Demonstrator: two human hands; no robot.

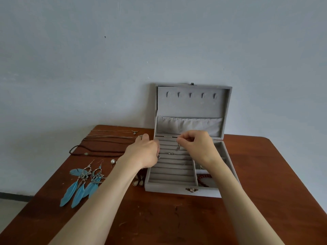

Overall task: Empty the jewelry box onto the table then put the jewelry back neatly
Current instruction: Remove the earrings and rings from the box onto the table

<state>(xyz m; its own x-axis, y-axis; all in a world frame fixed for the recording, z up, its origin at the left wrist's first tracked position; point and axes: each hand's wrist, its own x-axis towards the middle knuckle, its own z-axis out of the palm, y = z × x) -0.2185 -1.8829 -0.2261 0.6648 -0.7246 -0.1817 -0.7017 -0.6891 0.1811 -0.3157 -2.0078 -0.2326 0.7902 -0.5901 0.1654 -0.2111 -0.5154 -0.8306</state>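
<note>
Nearest the viewer, two bare forearms reach forward over a reddish-brown wooden table. On the table's left part lies a pair of blue feather earrings, side by side, hooks pointing away, feathers toward the near edge. Just beside the box's near left corner lie two small pale drop earrings, partly hidden by the left arm. A single pearl sits a little farther back. Centre: the grey velvet jewelry box, open, brass clasp on its front wall; ring-roll ridges fill its left section, side compartments its right. A string of dark red beads lies in the near right compartment. A small metal piece sits on a middle ridge. The left hand rests at the box's left edge, fingers curled inward; a small dark item shows at the fingertips, though whether it is gripped cannot be told. The right hand hovers over the far ridges, thumb and forefinger pinched closed on a small silver dangling earring. Beyond the left hand, a dark braided cord necklace and thin chain necklaces lie stretched across the table. Farthest: the upright lid, with five hooks and a gathered pocket, against a pale blue-grey wall.
</note>
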